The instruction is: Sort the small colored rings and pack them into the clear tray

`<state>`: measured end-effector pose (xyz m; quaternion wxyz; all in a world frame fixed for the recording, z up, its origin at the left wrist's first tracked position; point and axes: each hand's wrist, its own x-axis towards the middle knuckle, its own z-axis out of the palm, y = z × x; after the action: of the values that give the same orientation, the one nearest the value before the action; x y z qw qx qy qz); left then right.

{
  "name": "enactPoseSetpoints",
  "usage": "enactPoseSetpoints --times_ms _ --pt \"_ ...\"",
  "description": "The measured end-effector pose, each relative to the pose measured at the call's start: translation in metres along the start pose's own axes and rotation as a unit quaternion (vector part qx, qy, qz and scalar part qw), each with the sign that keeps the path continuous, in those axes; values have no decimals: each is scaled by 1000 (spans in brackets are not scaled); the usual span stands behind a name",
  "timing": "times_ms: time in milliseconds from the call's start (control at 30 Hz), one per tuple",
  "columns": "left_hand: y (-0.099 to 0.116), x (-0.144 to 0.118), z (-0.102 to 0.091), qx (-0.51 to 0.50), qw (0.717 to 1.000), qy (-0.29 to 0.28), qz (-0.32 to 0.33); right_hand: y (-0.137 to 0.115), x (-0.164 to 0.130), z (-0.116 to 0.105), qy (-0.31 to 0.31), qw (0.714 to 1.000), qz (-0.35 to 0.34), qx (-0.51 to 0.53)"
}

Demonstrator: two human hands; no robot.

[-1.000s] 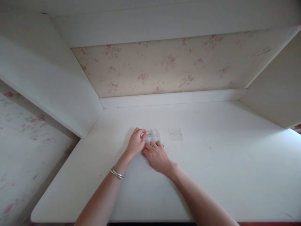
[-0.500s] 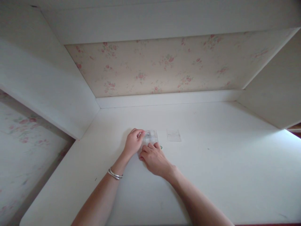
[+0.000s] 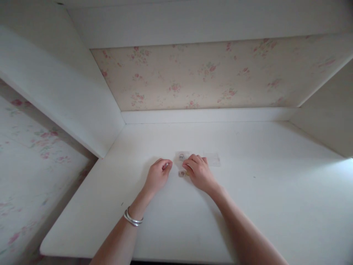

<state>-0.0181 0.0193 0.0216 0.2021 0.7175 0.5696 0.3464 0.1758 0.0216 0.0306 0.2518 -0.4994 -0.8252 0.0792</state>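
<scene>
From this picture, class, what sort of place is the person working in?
Probably a home room: a built-in white desk set in an alcove, backed by floral wallpaper, under a white shelf.

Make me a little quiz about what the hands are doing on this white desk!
1. True or false: the left hand wears a silver bracelet at the wrist.
2. Which hand touches the small clear plastic piece? A) left B) right C) neither
3. Fill in: the wall behind the white desk has ______ wallpaper.

Key:
1. True.
2. B, the right hand; its fingertips lie on it.
3. Floral, with pink flowers.
</scene>
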Motion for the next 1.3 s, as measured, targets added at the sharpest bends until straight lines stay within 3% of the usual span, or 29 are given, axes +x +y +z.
enactPoseSetpoints --times_ms 200,467,567,700,800,1300 --pt "10 -7 4 -10 995 -83 49 22 8 17 78 995 59 28" --pt "10 -10 7 -11 985 -156 74 18 29 30 69 995 71 -5" --pt "8 -9 7 -10 985 -157 75 21 30 30 108 990 93 7" --pt "8 -10 9 -5 984 -161 72 28 23 26 196 964 153 95" --pt "7 -11 11 11 984 -163 74 32 16 23 224 948 181 139" --pt "8 -9 17 21 989 -129 68 34 11 25 219 947 176 158"
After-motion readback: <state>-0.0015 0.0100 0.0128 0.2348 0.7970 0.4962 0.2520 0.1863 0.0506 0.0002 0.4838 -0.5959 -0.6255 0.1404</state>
